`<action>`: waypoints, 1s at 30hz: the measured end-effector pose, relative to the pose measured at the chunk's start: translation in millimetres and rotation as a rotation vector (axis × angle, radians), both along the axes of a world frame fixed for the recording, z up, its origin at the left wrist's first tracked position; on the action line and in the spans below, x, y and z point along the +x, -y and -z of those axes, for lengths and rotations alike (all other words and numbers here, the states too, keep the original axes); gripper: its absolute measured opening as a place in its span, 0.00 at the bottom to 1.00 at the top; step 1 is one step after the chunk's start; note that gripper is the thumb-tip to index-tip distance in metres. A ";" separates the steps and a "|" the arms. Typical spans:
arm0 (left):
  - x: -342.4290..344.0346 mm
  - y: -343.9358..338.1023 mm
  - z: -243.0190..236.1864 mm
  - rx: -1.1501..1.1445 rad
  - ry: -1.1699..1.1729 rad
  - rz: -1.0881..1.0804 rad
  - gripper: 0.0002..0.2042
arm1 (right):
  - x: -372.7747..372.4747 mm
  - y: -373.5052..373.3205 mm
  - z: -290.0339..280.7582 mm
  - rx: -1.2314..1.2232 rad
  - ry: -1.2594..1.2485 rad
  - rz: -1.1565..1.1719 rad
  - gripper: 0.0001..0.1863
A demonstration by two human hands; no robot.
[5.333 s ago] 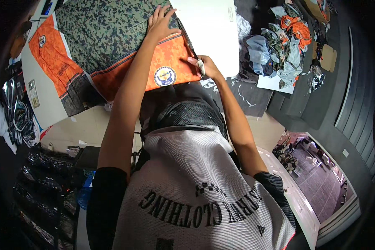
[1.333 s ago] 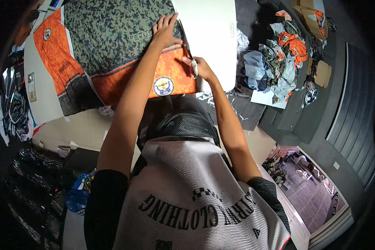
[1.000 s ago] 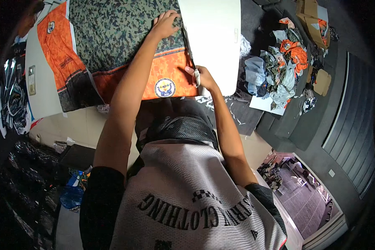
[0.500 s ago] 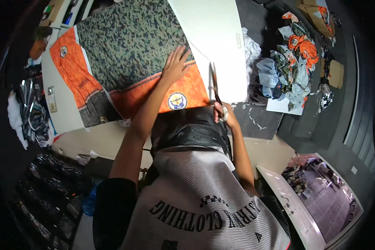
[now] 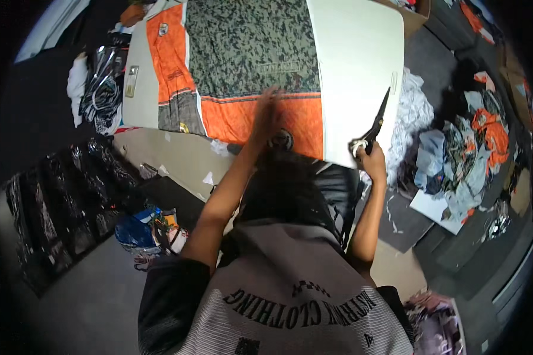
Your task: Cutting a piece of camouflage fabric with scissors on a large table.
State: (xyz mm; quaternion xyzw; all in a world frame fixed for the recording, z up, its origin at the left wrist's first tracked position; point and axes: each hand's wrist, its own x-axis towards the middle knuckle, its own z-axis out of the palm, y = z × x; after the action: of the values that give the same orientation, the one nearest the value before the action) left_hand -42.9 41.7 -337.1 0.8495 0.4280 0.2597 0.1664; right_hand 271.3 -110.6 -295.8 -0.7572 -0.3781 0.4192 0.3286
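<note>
A printed fabric piece [image 5: 249, 53], green camouflage with an orange band along its near edge, lies on the white table. Over the orange band is my left hand [image 5: 269, 112], smeared by motion; its fingers look stretched out and hold nothing visible. Whether it touches the cloth I cannot tell. Below it, a round dark emblem [image 5: 280, 139] shows on the orange part. My right hand [image 5: 371, 161] is closed round the handles of a pair of scissors [image 5: 378, 123], right of the fabric. Their dark blades look closed and point up and away, over the table's right side.
The white table [image 5: 361, 53] has a narrow orange and grey fabric piece [image 5: 170, 71] at its left. Crumpled white material [image 5: 414, 106] and a heap of orange, grey and camouflage scraps [image 5: 462, 154] lie on the right. Black plastic-wrapped packs [image 5: 59, 207] lie at lower left.
My left hand has slid off the camouflage part onto or over the orange band. The scissors in my right hand have swung to the right, away from the fabric's edge. The view has shifted.
</note>
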 end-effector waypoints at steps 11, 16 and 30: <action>-177.6 51.4 15.9 -0.139 0.012 -0.342 0.23 | -60.0 -20.7 -22.3 0.120 0.285 -0.305 0.17; -302.3 15.0 35.3 -0.242 -0.441 -1.063 0.31 | -140.1 -4.8 13.9 0.064 0.589 -0.159 0.15; -531.9 30.2 63.1 -0.499 -0.119 -1.076 0.11 | -128.8 36.1 46.4 0.011 0.594 0.157 0.12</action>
State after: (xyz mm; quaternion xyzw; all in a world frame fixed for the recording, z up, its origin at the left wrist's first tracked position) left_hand -574.8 11.5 -400.3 0.4617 0.8550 0.1511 0.1817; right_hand 142.6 -146.7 -342.2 -0.8716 -0.4004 0.1506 0.2392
